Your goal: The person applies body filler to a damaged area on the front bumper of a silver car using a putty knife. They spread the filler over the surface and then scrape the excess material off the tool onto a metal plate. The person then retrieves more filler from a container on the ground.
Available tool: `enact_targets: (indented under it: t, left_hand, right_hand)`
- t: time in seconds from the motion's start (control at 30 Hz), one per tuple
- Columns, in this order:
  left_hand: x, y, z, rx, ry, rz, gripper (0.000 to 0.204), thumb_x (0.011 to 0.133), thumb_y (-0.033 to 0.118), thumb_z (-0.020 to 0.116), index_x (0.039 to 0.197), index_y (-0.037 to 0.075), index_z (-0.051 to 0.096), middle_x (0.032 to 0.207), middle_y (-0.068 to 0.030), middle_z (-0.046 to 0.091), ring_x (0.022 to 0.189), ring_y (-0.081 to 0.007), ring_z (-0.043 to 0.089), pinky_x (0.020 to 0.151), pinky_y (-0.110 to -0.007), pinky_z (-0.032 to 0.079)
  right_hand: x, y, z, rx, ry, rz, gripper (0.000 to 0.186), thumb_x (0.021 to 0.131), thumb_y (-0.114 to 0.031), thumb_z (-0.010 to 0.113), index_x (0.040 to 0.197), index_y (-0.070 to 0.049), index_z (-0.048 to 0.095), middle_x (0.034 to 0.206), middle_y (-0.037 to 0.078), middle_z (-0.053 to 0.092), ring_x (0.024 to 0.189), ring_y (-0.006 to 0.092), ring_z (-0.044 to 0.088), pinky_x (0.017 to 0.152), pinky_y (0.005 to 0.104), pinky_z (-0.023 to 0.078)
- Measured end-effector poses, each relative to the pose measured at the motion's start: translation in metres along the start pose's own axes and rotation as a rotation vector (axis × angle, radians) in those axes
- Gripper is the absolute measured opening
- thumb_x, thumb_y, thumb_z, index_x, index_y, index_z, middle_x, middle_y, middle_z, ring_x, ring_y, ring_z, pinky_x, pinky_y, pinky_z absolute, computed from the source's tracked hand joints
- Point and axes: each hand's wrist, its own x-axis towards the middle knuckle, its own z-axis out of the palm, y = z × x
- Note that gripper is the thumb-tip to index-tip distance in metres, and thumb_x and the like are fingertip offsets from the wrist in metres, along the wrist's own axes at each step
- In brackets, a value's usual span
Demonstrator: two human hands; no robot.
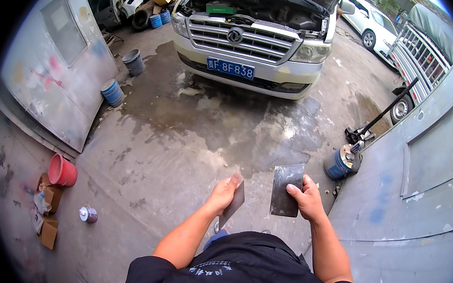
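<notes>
My left hand (224,195) grips a thin dark plate (234,207), held nearly edge-on with my thumb pointing up. To its right, my right hand (307,200) is closed on a rectangular dark metal plate (282,197), whose scuffed flat face shows with my thumb across it. The two plates are apart, held in front of my body above the concrete floor (182,154).
A white van (255,60) with raised hood stands ahead. Grey metal doors (55,62) flank me, the right one (407,168) close by. A red bucket (62,170), cardboard (49,231) and small can (88,214) lie left. A jack (362,132) and blue drum (338,162) stand right.
</notes>
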Motion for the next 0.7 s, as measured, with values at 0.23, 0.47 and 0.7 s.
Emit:
enact_targets:
  t: [0.23,0.47,0.7]
  left_hand:
    - [-0.018,0.032,-0.025,-0.472,-0.062,0.029,0.031,0.086,0.012,0.068,0.111,0.005,0.051,0.099,-0.0062,0.063,0.089,-0.0161,0.062,0.080,-0.034,0.052]
    - [-0.029,0.040,-0.002,-0.525,0.041,0.261,0.031,0.092,0.004,0.056,0.120,0.003,0.043,0.111,-0.0090,0.057,0.099,-0.0169,0.057,0.088,-0.034,0.048]
    - [-0.039,0.046,0.022,-0.248,0.128,0.451,0.029,0.093,0.004,0.054,0.120,0.003,0.043,0.110,-0.0070,0.057,0.099,-0.0138,0.055,0.088,-0.031,0.048]
  right_hand:
    - [0.001,0.026,0.062,-0.281,-0.004,-0.093,0.033,0.088,-0.011,0.062,0.118,-0.001,0.053,0.107,0.008,0.064,0.097,0.0149,0.058,0.086,0.0314,0.047]
    - [-0.009,0.035,0.106,-0.349,-0.016,-0.283,0.040,0.095,-0.012,0.054,0.133,-0.002,0.048,0.123,0.011,0.060,0.109,0.0148,0.056,0.093,0.0296,0.044]
    - [-0.010,0.019,0.090,-0.478,-0.102,-0.311,0.046,0.092,-0.007,0.053,0.137,-0.004,0.043,0.109,0.018,0.065,0.099,0.0301,0.065,0.086,0.0340,0.049]
